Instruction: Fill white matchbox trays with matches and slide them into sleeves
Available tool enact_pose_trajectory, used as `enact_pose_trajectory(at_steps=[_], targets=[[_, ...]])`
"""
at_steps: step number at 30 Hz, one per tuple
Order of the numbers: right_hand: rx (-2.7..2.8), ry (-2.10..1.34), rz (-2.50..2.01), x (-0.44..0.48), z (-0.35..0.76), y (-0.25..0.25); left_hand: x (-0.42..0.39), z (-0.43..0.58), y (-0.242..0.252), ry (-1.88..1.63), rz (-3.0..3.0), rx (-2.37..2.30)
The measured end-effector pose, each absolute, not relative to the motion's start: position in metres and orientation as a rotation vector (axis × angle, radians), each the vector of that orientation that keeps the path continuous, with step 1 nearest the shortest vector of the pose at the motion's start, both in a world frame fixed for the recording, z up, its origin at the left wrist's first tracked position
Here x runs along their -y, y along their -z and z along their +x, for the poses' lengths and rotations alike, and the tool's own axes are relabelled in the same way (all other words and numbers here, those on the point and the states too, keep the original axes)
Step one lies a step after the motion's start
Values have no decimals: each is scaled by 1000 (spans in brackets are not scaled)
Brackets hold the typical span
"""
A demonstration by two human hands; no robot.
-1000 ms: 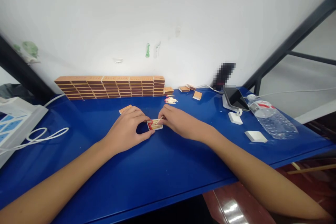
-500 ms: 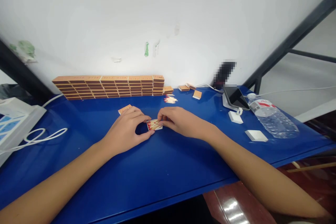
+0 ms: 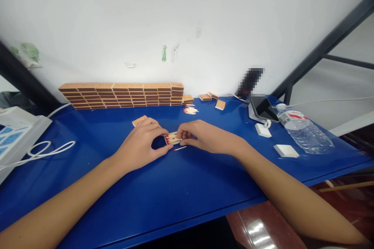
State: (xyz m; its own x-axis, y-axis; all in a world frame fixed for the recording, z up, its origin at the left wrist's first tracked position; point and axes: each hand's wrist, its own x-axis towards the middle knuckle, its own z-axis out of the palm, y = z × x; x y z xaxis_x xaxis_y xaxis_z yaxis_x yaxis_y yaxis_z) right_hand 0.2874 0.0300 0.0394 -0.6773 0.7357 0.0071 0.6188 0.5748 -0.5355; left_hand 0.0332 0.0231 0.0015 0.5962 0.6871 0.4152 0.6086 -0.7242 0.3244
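Note:
A small open matchbox tray (image 3: 165, 140) full of red-tipped matches (image 3: 173, 137) lies on the blue table. My left hand (image 3: 146, 140) grips its left end between thumb and fingers. At the right end, my right hand (image 3: 194, 135) is closed in a pinch around the match ends; its fingertips are partly hidden. One loose match (image 3: 179, 148) lies on the table just in front of the tray. Behind my left hand, an orange matchbox cover (image 3: 139, 120) shows in part. Beyond my right hand is a small pile of matches (image 3: 190, 109).
Stacked matchboxes (image 3: 122, 95) form a long row against the wall. More matchboxes (image 3: 220, 104) lie right of it. At the right are a phone (image 3: 264, 108), white blocks (image 3: 286, 150) and a plastic bottle (image 3: 306, 130); at the left, a white device (image 3: 23, 136) with a cable.
A single match now lies on the table in front of the tray. My right hand has shifted slightly right, its fingers a little wider apart. My left hand keeps its hold.

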Motion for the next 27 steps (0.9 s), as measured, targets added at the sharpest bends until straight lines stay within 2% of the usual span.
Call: enact_pose_trajectory(at_steps=[9,27], targets=[[2536,-559,-1054,-28,282,-38,-23,34,-2,-786,2673,-1074],[2460,-551,-905,-34,278,-19,-21,34,-2,-785,2617,-1106]])
